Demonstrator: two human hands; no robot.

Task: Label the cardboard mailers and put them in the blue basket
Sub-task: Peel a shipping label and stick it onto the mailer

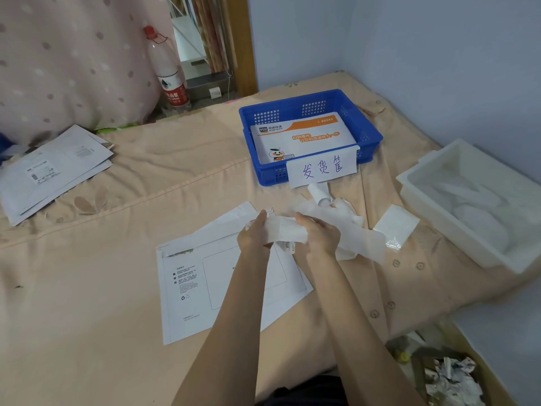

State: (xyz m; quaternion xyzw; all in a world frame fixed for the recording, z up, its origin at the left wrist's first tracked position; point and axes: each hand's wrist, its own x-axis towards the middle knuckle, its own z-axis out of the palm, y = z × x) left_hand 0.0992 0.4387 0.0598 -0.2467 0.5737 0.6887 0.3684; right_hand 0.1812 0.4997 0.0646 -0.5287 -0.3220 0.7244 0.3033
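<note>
A white cardboard mailer lies flat on the bed in front of me, printed side up. Above its far right corner my left hand and my right hand both grip a white label sheet, one at each end. More loose white label papers lie just right of my hands. The blue basket stands further back, with an orange and white mailer inside and a handwritten paper sign on its front wall.
A stack of white mailers lies at the left edge of the bed. A white plastic tray with papers sits at the right. A water bottle stands behind the bed. A box of paper scraps is on the floor, lower right.
</note>
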